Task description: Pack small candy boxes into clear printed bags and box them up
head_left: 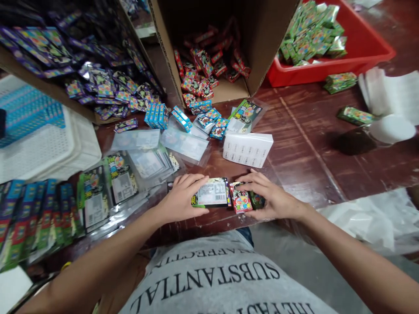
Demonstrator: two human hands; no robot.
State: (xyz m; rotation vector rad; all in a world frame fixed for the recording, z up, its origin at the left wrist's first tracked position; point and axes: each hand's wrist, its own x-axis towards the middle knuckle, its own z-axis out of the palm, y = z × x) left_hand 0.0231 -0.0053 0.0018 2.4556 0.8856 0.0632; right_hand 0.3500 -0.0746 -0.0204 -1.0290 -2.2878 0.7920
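In front of my body, my left hand (183,197) curls over the left end of a printed plastic bag (212,192) with a white barcode label. A sliver of a purple box shows at the bag's right end. Close beside it, my right hand (275,198) grips a small red candy box (241,199) and a dark green box (257,199) lying side by side. The fingers partly cover both boxes. Whether the red box touches the bag's mouth, I cannot tell.
Small blue boxes (156,115), a sticker sheet (248,149) and flat bags (122,183) lie around. Behind stand cartons of purple boxes (103,83) and red boxes (203,63), and a red tray (327,72). A white-lidded jar (389,129) is at right, a white basket (81,139) at left.
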